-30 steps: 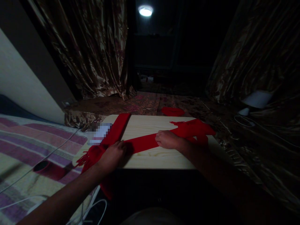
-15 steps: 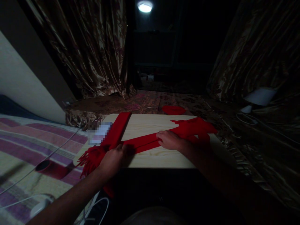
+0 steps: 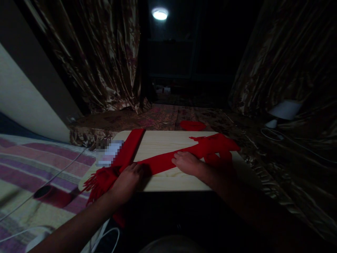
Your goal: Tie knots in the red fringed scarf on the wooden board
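A red fringed scarf (image 3: 158, 163) lies across a pale wooden table (image 3: 158, 142). One flat strip of it runs from left to right between my hands. My left hand (image 3: 130, 179) is closed on the strip's left end, where another folded length slants toward the far edge. The tassels (image 3: 91, 182) hang out at the table's left corner. My right hand (image 3: 186, 162) rests on the strip further right, fingers curled onto its near edge. Beyond it the scarf bunches up (image 3: 218, 142) and loops round. The fingertips of both hands are partly hidden.
A blurred-out pale item (image 3: 112, 153) lies at the table's left. On the striped bed (image 3: 18, 168) are a dark red cylindrical object (image 3: 52, 196) and white cables. Another red item (image 3: 193, 125) sits behind the table. A white lamp (image 3: 285, 109) stands at the right.
The strip between my hands showed a dark lengthwise crease and now looks flatter and smoother. My right hand has moved slightly toward me. The whole view has shifted a little.
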`<state>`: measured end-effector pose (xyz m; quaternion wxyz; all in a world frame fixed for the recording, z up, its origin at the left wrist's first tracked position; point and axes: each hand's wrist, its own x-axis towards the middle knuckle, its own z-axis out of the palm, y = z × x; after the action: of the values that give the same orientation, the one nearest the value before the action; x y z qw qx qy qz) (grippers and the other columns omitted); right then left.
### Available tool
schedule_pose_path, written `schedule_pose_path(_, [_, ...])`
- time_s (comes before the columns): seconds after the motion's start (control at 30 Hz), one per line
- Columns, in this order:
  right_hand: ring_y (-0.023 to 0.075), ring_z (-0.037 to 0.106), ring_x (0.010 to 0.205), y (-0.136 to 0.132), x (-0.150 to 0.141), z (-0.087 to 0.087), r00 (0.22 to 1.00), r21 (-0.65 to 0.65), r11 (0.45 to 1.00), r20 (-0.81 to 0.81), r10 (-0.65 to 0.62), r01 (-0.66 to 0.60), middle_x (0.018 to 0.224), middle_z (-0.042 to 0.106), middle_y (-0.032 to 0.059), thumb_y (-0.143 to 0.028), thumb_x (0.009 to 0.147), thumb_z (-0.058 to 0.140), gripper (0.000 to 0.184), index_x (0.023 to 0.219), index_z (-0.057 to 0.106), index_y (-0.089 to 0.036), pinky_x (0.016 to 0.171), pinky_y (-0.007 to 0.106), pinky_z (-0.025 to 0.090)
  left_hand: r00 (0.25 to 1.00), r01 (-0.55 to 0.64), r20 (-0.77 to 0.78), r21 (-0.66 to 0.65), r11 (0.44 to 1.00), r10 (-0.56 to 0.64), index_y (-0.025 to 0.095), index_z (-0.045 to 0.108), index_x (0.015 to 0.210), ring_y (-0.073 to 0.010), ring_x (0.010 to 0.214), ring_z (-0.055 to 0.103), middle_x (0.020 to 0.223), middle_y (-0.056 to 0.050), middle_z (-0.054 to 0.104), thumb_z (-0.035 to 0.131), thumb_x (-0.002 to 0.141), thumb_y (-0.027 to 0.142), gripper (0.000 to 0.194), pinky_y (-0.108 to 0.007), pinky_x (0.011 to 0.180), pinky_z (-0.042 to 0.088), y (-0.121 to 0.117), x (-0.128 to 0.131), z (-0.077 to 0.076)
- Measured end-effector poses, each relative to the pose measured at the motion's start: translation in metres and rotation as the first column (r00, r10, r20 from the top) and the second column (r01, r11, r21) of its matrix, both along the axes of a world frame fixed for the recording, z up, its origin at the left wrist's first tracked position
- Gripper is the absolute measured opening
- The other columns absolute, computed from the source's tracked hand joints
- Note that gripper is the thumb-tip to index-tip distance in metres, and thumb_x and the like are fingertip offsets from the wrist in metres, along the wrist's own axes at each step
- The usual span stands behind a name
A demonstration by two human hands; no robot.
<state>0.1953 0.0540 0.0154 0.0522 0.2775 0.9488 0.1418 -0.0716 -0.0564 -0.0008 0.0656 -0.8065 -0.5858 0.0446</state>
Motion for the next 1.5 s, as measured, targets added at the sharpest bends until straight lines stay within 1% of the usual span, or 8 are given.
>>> schedule_pose_path(0.1, [0.0257, 0.063, 0.098, 0.003, 0.001, -0.003, 1.0, 0.006, 1.0, -0.002, 0.019, -0.019, 0.101, 0.068, 0.0136, -0.013, 0.093, 0.049, 0.021, 0.103, 0.067, -0.015, 0.077, 0.034, 0.051, 0.999, 0.043, 0.016, -0.028, 0.999, -0.042, 0.011, 0.069, 0.102, -0.0275, 0.103, 0.06, 0.109, -0.016, 0.067, 0.048, 0.086, 0.005, 0.028, -0.041, 0.097, 0.046, 0.004, -0.001, 0.0])
schedule_pose_path(0.2, [0.0256, 0.063, 0.097, 0.006, 0.002, -0.002, 0.999, -0.01, 0.999, 0.0, 0.033, -0.033, 0.1, 0.069, 0.0133, -0.013, 0.091, 0.049, 0.022, 0.101, 0.069, -0.014, 0.078, 0.035, 0.05, 0.996, 0.052, 0.076, -0.058, 0.997, -0.047, 0.013, 0.069, 0.104, -0.0246, 0.096, 0.064, 0.105, -0.015, 0.069, 0.047, 0.088, 0.008, 0.027, -0.036, 0.088, 0.049, 0.006, -0.004, 0.002])
schedule_pose_path(0.33, [0.0258, 0.064, 0.096, 0.008, 0.002, 0.008, 0.997, -0.065, 0.996, 0.034, 0.069, -0.067, 0.097, 0.071, 0.0151, -0.018, 0.089, 0.052, 0.023, 0.098, 0.073, -0.012, 0.083, 0.035, 0.049, 0.994, 0.008, 0.111, -0.081, 0.997, 0.002, 0.018, 0.069, 0.103, -0.0232, 0.088, 0.068, 0.1, -0.012, 0.072, 0.048, 0.094, 0.02, 0.023, -0.032, 0.076, 0.051, 0.006, -0.006, 0.008])
schedule_pose_path(0.47, [0.0269, 0.066, 0.096, 0.01, 0.004, 0.02, 0.996, -0.112, 0.992, 0.056, 0.072, -0.065, 0.095, 0.073, 0.0162, -0.026, 0.089, 0.053, 0.027, 0.095, 0.076, -0.012, 0.083, 0.036, 0.049, 0.993, -0.008, 0.115, -0.12, 0.993, 0.022, 0.021, 0.07, 0.101, -0.0208, 0.087, 0.069, 0.101, -0.009, 0.073, 0.046, 0.096, 0.022, 0.024, -0.03, 0.076, 0.05, 0.006, -0.006, 0.014])
schedule_pose_path(0.83, [0.0223, 0.069, 0.09, 0.019, 0.006, 0.018, 1.0, -0.197, 0.98, 0.028, 0.015, -0.009, 0.098, 0.074, 0.0126, -0.022, 0.093, 0.048, 0.028, 0.094, 0.075, -0.015, 0.075, 0.029, 0.047, 0.993, -0.07, 0.089, -0.088, 0.994, 0.078, 0.018, 0.071, 0.096, -0.0213, 0.082, 0.069, 0.096, -0.012, 0.072, 0.042, 0.097, 0.03, 0.031, -0.029, 0.068, 0.049, 0.009, -0.002, 0.007])
schedule_pose_path(1.17, [0.0216, 0.07, 0.087, 0.019, 0.004, 0.019, 0.988, -0.195, 0.973, -0.068, -0.135, 0.12, 0.099, 0.074, 0.012, -0.023, 0.097, 0.046, 0.025, 0.1, 0.07, -0.016, 0.073, 0.027, 0.046, 0.991, -0.103, 0.076, -0.077, 0.992, 0.109, 0.019, 0.07, 0.097, -0.023, 0.076, 0.069, 0.092, -0.011, 0.072, 0.043, 0.096, 0.035, 0.031, -0.031, 0.064, 0.05, 0.01, 0.005, 0.01])
schedule_pose_path(1.33, [0.0208, 0.068, 0.088, 0.015, 0.005, 0.02, 0.974, -0.227, 0.968, -0.175, -0.146, 0.105, 0.1, 0.073, 0.0115, -0.02, 0.095, 0.048, 0.02, 0.101, 0.066, -0.014, 0.073, 0.026, 0.045, 0.99, -0.087, 0.106, -0.06, 0.994, 0.093, 0.019, 0.07, 0.101, -0.0215, 0.089, 0.068, 0.102, -0.012, 0.07, 0.046, 0.094, 0.027, 0.026, -0.028, 0.07, 0.05, 0.012, 0.008, 0.013])
schedule_pose_path(1.5, [0.0188, 0.066, 0.095, 0.016, 0.009, 0.019, 0.953, -0.268, 0.961, -0.266, -0.148, 0.074, 0.107, 0.071, 0.0095, -0.013, 0.092, 0.049, 0.022, 0.107, 0.065, -0.016, 0.078, 0.026, 0.044, 0.987, -0.142, 0.076, -0.002, 0.99, 0.142, 0.019, 0.07, 0.098, -0.0228, 0.088, 0.065, 0.101, -0.012, 0.067, 0.047, 0.094, 0.03, 0.026, -0.029, 0.067, 0.049, 0.014, 0.005, 0.013])
